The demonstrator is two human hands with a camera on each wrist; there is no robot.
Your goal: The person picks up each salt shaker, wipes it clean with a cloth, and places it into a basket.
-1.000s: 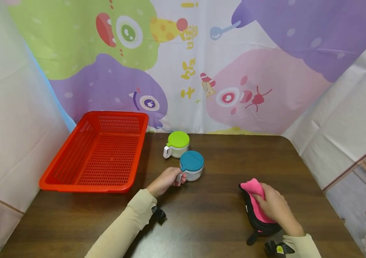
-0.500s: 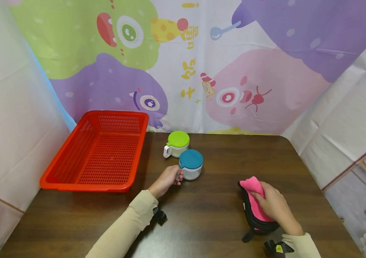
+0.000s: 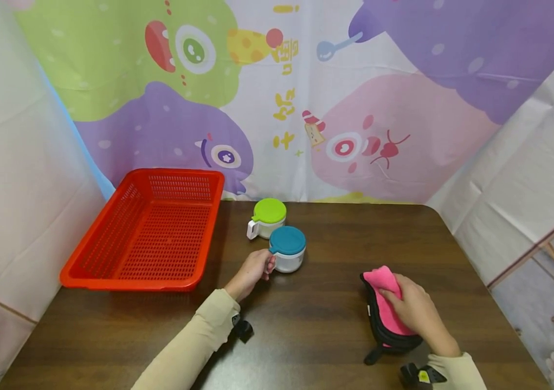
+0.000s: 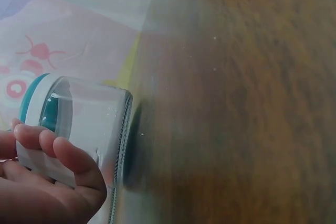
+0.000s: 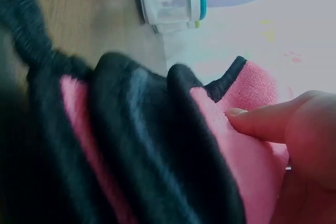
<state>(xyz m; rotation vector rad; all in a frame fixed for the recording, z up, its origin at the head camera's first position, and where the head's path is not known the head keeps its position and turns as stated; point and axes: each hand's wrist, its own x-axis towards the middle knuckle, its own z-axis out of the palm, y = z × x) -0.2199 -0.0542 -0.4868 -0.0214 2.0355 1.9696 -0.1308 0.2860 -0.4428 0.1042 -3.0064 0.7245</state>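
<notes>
I read the left hand (image 3: 252, 271) as clamped: its fingers curl at the near-left side of the blue-lidded jar (image 3: 288, 241), which is upright at the worktop (image 3: 326, 336). The green-lidded jar (image 3: 270, 211) stands just behind and left, its side handle (image 3: 253, 229) facing left; I judge that the covered grip point is a matching handle, chosen to leave the lid unobstructed. I cannot confirm whether the jars touch. At right, the fingers of the right hand (image 3: 416, 306) pinch the pink fabric item (image 3: 388, 290) with black edging, thumb on the pink face, presumably to secure its layers. The red basket (image 3: 126, 284) sits at left, apart from both jars, likely for clearance. The worktop is dark brown wood grain with a rounded far-right corner. A cartoon-printed curtain (image 3: 301, 168) closes the rear; pale panels (image 3: 13, 135) flank both sides.
</notes>
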